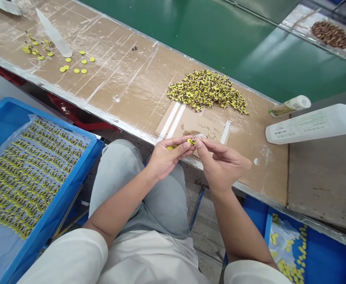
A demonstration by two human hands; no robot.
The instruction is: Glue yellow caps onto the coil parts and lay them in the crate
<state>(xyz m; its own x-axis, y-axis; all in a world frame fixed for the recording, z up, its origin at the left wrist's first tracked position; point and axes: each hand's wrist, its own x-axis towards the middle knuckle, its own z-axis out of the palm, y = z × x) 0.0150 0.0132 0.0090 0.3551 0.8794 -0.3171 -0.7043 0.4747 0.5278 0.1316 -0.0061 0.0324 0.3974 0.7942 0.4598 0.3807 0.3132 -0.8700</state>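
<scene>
Over the front edge of the workbench both hands meet at the fingertips. My left hand [168, 156] pinches a small yellow disc [191, 141] with a dark bit on it, and more yellow discs [173, 147] show within its curled fingers. Thumb and forefinger of my right hand [224, 163] close together right at that disc; what they grip is too small to make out. A clear, shiny thing [200, 136] lies just behind the fingertips, partly hidden. Beyond the hands is a cardboard piece [204, 122] with white tape strips, and behind it a heap of small yellow-and-brown parts [210, 90].
Loose yellow discs [84, 61] and a white strip [54, 34] lie on the bench at left. A blue tray [94, 144] holds rows of assembled pieces. At right are a white bottle [311, 125], a small tub [291, 105] and a blue bin [317, 244] with discs.
</scene>
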